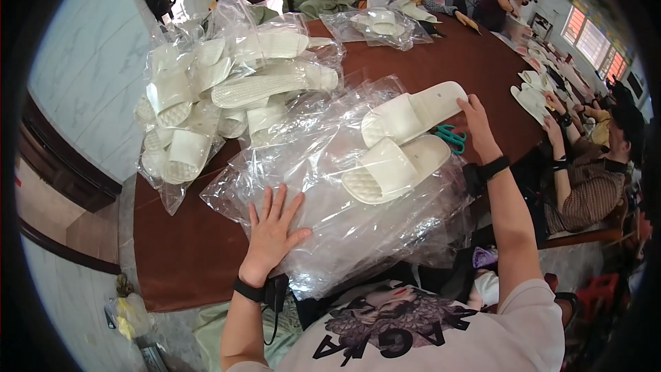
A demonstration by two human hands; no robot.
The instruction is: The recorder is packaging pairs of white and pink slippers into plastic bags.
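Head view: a person stands at the near edge of a brown table [475, 62], packing white slide sandals into clear bags.
Left hand: the left hand [272, 224] lies flat, fingers spread wide, pressing on a loose stack of clear plastic bags [330, 220] near the table's near edge; it holds nothing.
Right hand: the right hand [476, 127] pinches the heel end of the upper sandal [413, 114], fingers narrowed on its edge, out toward the right edge of the table.
Pair: the lower sandal [394, 169] lies just beside the upper one, both resting on top of the bag stack, toes pointing left.
Scissors: teal-handled scissors [451, 138] show between the two sandals' heels, close under the right hand.
Finished work: a heap of bagged sandals [220, 89] sits at the table's left edge; another bagged pair [382, 25] lies toward the far edge.
Others: a seated co-worker [592, 165] handles loose sandals [533, 96] at the right edge; more people stand beyond the far edge.
Step in hand: by the look of it, the pair is being lined up while one bag is held down for picking.
Next move: it likely calls for peeling a single slippery bag free and opening its mouth, with both sandals kept together.
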